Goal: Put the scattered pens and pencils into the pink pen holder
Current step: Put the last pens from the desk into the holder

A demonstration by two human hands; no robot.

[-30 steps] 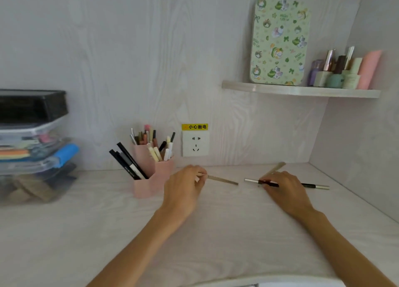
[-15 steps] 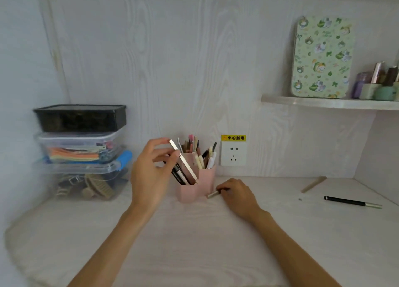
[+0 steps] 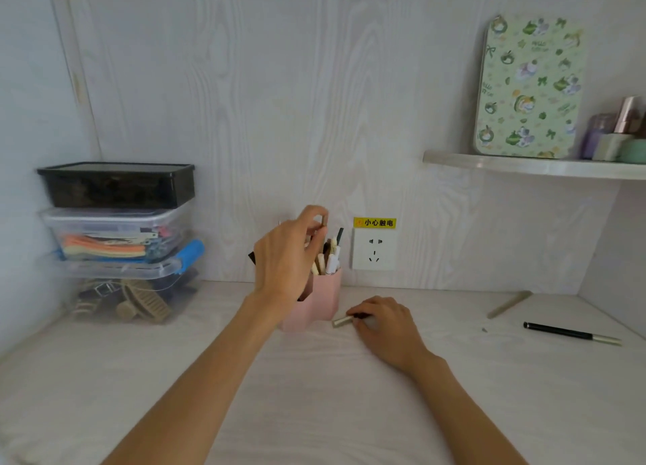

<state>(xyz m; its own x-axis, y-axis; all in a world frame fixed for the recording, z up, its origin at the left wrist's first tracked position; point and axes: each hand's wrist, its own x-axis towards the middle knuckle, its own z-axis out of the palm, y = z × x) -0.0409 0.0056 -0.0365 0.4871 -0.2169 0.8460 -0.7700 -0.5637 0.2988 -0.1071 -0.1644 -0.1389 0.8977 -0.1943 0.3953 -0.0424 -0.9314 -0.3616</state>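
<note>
Over the pink pen holder (image 3: pixel 316 300), the left hand (image 3: pixel 286 255) pinches a thin pen (image 3: pixel 324 220), ready to drop it in; the right hand (image 3: pixel 384 324) grips another pen (image 3: pixel 342 321) on the desk (image 3: pixel 314 394).

The one text I can read clearly is a yellow warning sticker (image 3: pixel 374 222) on the wall, stuck directly above the white wall socket (image 3: pixel 373 249). It carries a small round orange symbol at its left end, followed by four black Chinese characters: 小心触电. The socket itself, under the sticker, shows no lettering that I can make out. Far to the right of the socket and higher up, a green patterned tin (image 3: pixel 528 87) stands on the shelf; among its cartoon drawings there are small bits of lettering, but they are too tiny and blurred for me to read.
</note>
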